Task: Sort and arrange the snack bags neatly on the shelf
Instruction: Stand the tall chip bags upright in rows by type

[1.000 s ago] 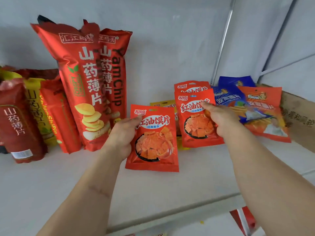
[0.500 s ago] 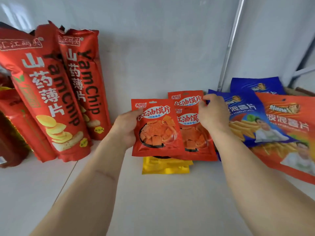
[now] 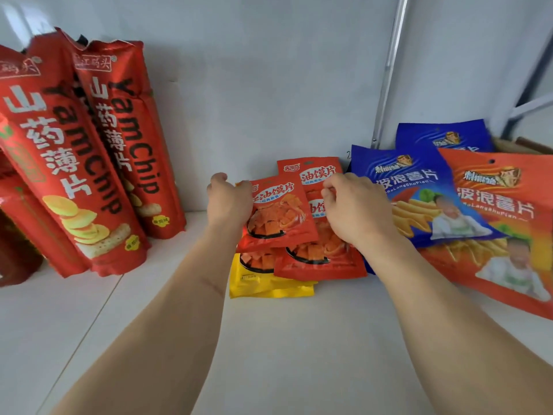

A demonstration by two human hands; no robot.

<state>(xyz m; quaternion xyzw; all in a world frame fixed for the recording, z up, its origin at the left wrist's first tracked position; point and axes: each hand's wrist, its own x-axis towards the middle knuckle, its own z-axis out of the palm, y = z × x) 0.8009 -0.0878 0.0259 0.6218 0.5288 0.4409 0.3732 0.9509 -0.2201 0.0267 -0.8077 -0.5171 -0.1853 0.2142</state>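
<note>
A small red snack bag [image 3: 279, 214] lies tilted on top of a pile of like red bags [image 3: 320, 259] in the middle of the white shelf [image 3: 269, 339]. My left hand [image 3: 229, 202] grips its upper left corner. My right hand [image 3: 356, 211] rests with curled fingers on the red bags behind it, at the right side of the pile. A yellow bag [image 3: 269, 283] sticks out flat from under the pile.
Tall red YamChip bags [image 3: 98, 157] lean against the back wall at the left. Blue crisp bags [image 3: 419, 190] and a large orange one [image 3: 502, 223] lie overlapped at the right. A metal upright [image 3: 389, 70] stands behind them.
My left hand has carried the small red bag to the right and down onto the pile. My right hand has shifted from the back bag's top edge to its side.
</note>
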